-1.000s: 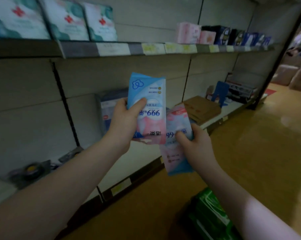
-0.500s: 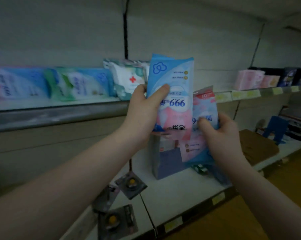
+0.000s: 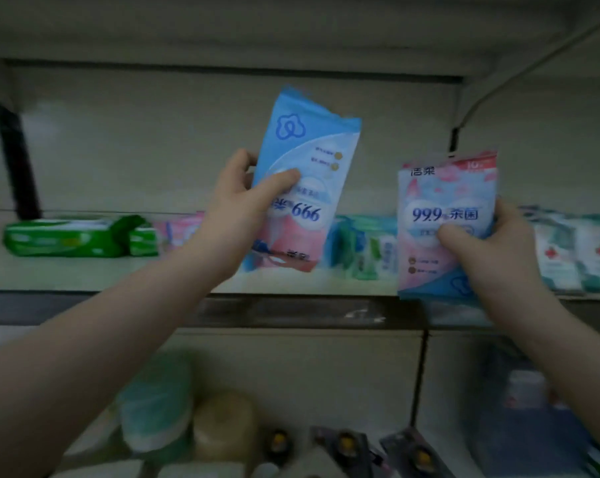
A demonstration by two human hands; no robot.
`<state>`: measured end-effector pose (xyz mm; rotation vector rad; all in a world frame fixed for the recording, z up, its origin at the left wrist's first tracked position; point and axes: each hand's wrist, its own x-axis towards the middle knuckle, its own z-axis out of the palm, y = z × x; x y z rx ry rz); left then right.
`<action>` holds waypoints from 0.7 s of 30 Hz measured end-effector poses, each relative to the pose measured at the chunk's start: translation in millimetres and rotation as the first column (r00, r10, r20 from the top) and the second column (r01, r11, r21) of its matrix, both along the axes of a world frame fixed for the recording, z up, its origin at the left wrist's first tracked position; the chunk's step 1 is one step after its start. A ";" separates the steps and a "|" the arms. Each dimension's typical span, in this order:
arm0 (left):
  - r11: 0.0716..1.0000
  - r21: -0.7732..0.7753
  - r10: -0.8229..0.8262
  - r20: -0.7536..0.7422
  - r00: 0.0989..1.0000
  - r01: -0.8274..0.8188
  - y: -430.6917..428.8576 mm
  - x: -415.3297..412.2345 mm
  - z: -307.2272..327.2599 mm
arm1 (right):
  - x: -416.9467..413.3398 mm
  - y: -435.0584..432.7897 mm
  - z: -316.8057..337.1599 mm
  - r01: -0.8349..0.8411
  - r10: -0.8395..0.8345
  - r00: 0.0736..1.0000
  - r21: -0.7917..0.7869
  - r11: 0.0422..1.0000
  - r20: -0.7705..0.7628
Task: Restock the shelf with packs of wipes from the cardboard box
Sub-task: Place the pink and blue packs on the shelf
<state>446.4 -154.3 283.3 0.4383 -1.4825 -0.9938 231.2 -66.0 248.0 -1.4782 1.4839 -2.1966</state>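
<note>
My left hand [image 3: 238, 208] grips a blue and pink pack of wipes [image 3: 305, 160] turned upside down and tilted, raised over the upper shelf [image 3: 84, 274]. A second pack [image 3: 443, 201] of the same kind, upright with its print readable, is held in my right hand [image 3: 495, 250] just in front of the shelf's front edge. The two packs are apart, side by side. The cardboard box is out of sight.
Green wipe packs [image 3: 74, 236] lie at the shelf's left, pink packs [image 3: 181, 229] behind my left wrist, teal packs [image 3: 367, 246] between my hands, and white red-cross packs [image 3: 574, 257] at the right. Rolls and carded items [image 3: 343, 443] sit on the shelf below.
The view has risen to the upper shelf. Both hands lifted their packs, and the packs, which overlapped before, have moved apart with the right one now to the right.
</note>
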 end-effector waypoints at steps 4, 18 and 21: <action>0.990 -0.088 0.115 0.107 0.988 -0.106 -31.4 55.5 3.9 | 39.9 -45.0 18.4 -0.048 0.049 0.998 0.021 0.999 -0.031; 0.596 -0.729 0.802 0.563 0.199 -0.338 -115.2 109.9 -22.1 | 80.8 -146.7 11.0 0.245 0.037 0.746 0.326 0.913 -0.664; 0.662 -0.631 0.741 0.633 0.225 -0.404 -135.8 108.6 -30.0 | 88.0 -164.0 18.6 0.320 0.114 0.643 0.401 0.859 -0.757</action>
